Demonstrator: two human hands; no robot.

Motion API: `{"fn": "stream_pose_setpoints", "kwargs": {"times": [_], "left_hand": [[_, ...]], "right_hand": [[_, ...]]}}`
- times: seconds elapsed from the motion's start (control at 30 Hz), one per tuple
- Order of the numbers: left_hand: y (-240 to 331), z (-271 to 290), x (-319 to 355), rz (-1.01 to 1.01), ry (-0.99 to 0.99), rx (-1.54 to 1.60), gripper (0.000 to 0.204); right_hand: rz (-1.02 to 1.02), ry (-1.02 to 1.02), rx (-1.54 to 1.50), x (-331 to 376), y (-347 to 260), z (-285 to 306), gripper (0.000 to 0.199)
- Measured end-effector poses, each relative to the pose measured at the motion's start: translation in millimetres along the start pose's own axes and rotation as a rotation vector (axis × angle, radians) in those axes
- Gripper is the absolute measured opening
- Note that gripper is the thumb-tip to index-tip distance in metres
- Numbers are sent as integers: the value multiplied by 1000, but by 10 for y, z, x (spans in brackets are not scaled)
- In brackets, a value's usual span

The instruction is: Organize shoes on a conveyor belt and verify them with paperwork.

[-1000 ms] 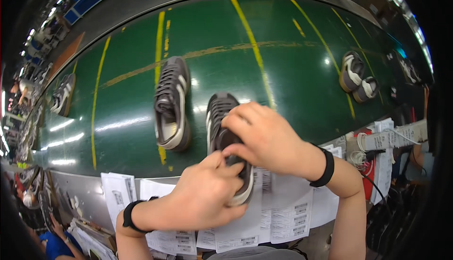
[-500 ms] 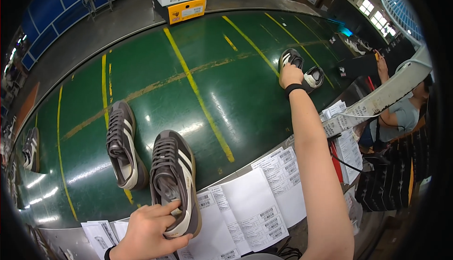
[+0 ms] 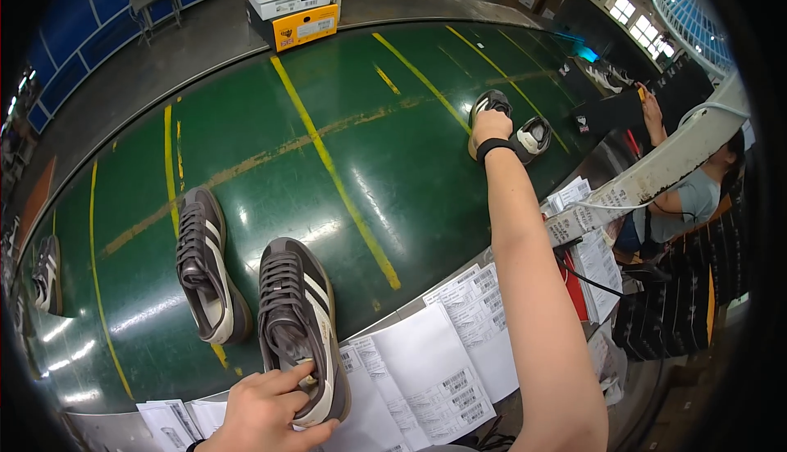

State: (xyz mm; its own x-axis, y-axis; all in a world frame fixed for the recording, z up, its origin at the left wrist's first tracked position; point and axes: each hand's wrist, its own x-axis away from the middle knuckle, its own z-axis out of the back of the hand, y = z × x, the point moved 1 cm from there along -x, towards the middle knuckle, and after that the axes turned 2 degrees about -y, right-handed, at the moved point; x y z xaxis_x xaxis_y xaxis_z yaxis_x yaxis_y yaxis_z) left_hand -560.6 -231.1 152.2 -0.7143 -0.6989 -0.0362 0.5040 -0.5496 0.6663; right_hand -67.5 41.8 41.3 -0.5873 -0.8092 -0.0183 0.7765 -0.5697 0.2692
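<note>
A dark grey sneaker (image 3: 291, 313) with white side stripes and a gum sole sits nearest me, overlapping the front edge of the green table. My left hand (image 3: 270, 409) is closed around its heel, the index finger inside the opening and the thumb outside. A matching sneaker (image 3: 205, 268) lies just to its left, untouched. With my right arm stretched far out, my right hand (image 3: 493, 127) grips another dark sneaker (image 3: 489, 102) at its opening; the fingers are partly hidden. Beside that hand rests its similar mate (image 3: 531, 138), showing a pale insole.
The green table (image 3: 270, 165) carries yellow lines. Printed label sheets (image 3: 426, 362) lie along its near edge. Shoe boxes (image 3: 299, 26) are stacked at the far edge, and another sneaker (image 3: 47, 274) is far left. At right are a metal post (image 3: 648, 177), a fan (image 3: 689, 13) and a person (image 3: 684, 198).
The whole view has shifted slightly, so things appear a little further left and lower. Both hands stay on the same sneakers; the right-hand sneaker now overlaps a yellow line slightly.
</note>
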Motion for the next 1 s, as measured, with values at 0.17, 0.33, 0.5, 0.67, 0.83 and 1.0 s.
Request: {"fn": "stream_pose_setpoints", "kwargs": {"times": [0.17,0.33,0.5,0.67,0.83,1.0], "left_hand": [[14,68,91,-19,3,0,40],[69,103,57,-57,36,5,28],[-22,179,16,-6,-70,-12,38],[57,172,-54,19,-23,63,32],[245,169,80,-100,-43,148,37],[276,138,190,-114,-92,111,36]], "right_hand": [[-74,62,-94,-16,-111,256,21],[-177,116,-118,-329,-42,-36,22],[505,196,-282,663,-1052,755,26],[1409,-152,-776,2916,-1183,1478,35],[1475,-79,-779,3819,-924,1408,38],[1483,89,-988,3885,-970,1222,19]]}}
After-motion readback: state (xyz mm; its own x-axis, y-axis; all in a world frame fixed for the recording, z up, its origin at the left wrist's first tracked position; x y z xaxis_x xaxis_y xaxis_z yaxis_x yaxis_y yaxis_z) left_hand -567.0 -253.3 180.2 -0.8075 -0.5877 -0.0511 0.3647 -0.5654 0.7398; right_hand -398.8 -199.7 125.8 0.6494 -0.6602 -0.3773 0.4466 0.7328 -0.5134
